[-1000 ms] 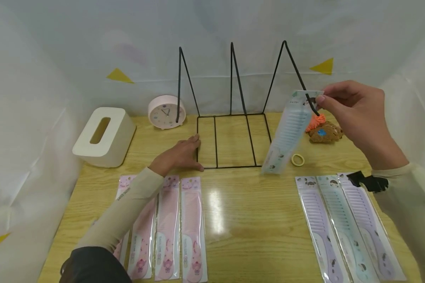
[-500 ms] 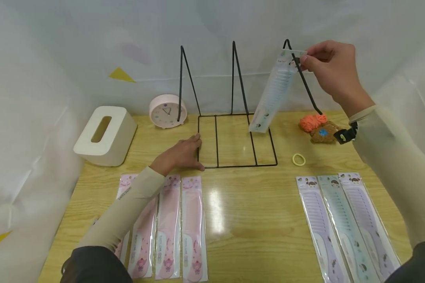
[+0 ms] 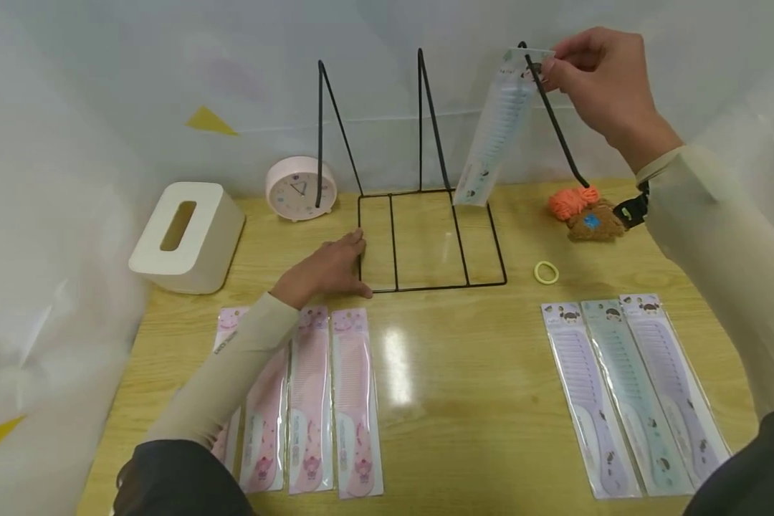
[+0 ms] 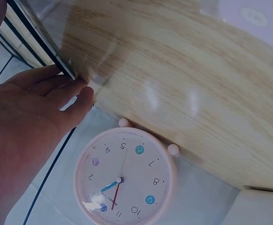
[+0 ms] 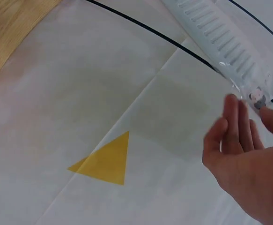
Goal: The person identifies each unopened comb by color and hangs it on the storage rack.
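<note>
Tissue box (image 3: 190, 240), then pink clock (image 3: 290, 193), on bench (image 3: 464, 401). Left hand (image 3: 330, 268) relaxed, touching left edge of wire rack (image 3: 394, 244). Packaged blue comb (image 3: 499, 129) hangs tilted near the peak of the rack's right prong, upper corner pinched by right hand (image 3: 609, 82).

Head view looks forward and down from behind left hand (image 3: 329, 267) and right hand (image 3: 609, 82), farthest back; left wrist view, close, faces past left hand, inverted clock (image 4: 124, 176) beside it, shared with head; right wrist view, close, faces white sheet (image 5: 141, 103) past right hand, comb pack (image 5: 220, 35) at fingertips, shared too.
</note>
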The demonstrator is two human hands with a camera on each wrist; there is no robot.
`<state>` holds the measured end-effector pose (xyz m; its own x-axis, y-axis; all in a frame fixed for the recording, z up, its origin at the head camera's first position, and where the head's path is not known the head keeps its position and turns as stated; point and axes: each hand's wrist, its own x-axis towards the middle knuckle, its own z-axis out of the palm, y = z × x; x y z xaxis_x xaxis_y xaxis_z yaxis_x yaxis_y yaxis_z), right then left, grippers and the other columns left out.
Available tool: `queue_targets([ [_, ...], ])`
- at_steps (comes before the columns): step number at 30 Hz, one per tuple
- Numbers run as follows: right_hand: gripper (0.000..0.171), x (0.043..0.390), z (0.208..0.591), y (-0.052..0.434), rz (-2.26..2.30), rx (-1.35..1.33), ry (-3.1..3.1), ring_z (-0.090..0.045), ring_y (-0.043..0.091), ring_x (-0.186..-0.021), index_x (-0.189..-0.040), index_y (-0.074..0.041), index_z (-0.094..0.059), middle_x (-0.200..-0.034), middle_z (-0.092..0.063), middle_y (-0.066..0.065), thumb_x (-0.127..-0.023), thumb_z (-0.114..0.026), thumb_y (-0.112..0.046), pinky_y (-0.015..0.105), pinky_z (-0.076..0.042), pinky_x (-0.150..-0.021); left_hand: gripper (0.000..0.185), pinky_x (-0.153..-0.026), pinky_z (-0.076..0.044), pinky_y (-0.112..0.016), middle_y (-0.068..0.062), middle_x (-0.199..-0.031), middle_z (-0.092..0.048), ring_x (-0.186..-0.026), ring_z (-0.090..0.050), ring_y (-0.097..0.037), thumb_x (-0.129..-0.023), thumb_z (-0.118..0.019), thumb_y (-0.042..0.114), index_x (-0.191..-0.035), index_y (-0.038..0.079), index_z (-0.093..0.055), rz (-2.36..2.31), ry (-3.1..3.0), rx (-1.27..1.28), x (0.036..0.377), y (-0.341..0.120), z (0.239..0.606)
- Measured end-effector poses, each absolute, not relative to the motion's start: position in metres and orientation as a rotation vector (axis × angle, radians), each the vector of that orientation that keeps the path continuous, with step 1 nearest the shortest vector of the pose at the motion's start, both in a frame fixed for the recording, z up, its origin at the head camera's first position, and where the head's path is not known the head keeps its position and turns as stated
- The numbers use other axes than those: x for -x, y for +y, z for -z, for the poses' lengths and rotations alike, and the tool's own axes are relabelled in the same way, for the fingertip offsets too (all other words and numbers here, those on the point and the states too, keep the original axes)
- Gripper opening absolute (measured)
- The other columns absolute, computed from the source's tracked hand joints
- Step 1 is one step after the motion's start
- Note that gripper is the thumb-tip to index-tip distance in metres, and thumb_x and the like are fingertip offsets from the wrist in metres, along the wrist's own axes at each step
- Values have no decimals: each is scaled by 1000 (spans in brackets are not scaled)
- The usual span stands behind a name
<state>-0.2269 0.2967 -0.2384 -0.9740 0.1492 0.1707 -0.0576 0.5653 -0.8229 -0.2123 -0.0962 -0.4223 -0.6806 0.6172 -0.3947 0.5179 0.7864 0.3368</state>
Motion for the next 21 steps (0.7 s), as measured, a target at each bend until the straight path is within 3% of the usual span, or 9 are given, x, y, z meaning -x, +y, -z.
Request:
queue_targets([
  [3,48,219,239,302,-1328,104,-2674,-61,2,-97,-142,-15,-56,-122,-68,-7,-99,-59,-37,27,-42,-101,112,-122,-14,-52,-15,-166,-2,-153,-7,-30,-80,-79,54,-157,-1,-19,-262,2474,-847,212,-98,420],
  [6,54,208,249,310,-1248,107,-2778,-59,4,-103,-147,-16,-52,-121,-69,-7,-100,-56,-42,35,-40,-109,112,-122,-15,-52,-17,-166,-3,-153,-8,-31,-80,-80,54,-157,-2,-21,-258,2477,-847,210,-101,418],
  [9,55,194,269,320,-1177,69,-2887,-60,-1,-98,-146,-10,-52,-113,-72,-8,-101,-54,-42,29,-47,-94,111,-122,-16,-52,-18,-166,-5,-153,-10,-33,-79,-81,53,-156,-2,-23,-252,2486,-843,207,-104,418],
  [13,56,171,304,332,-1094,8,-3030,-61,-8,-89,-141,-2,-55,-117,-72,10,-101,-56,-41,23,-49,-75,111,-122,-15,-52,-18,-166,-5,-153,-10,-33,-79,-80,53,-156,-2,-23,-260,2486,-836,204,-106,419],
  [17,54,140,340,342,-991,-51,-3107,-68,19,-103,-137,-1,-58,-120,-69,22,-100,-61,-39,41,-53,-85,111,-122,-16,-51,-18,-166,-6,-152,-11,-33,-79,-81,53,-156,-2,-23,-259,2490,-830,202,-108,420],
  [19,52,124,357,346,-999,-75,-3128,-66,36,-109,-137,0,-58,-118,-70,22,-100,-62,-36,37,-55,-84,111,-122,-16,-52,-19,-165,-6,-152,-12,-34,-79,-81,53,-156,-2,-24,-252,2493,-829,202,-109,421],
  [21,52,108,371,351,-1017,-112,-3162,-65,41,-108,-138,1,-56,-116,-70,21,-100,-62,-34,30,-56,-81,110,-122,-16,-52,-19,-165,-6,-152,-12,-34,-79,-81,53,-156,-3,-24,-246,2491,-829,201,-110,422],
])
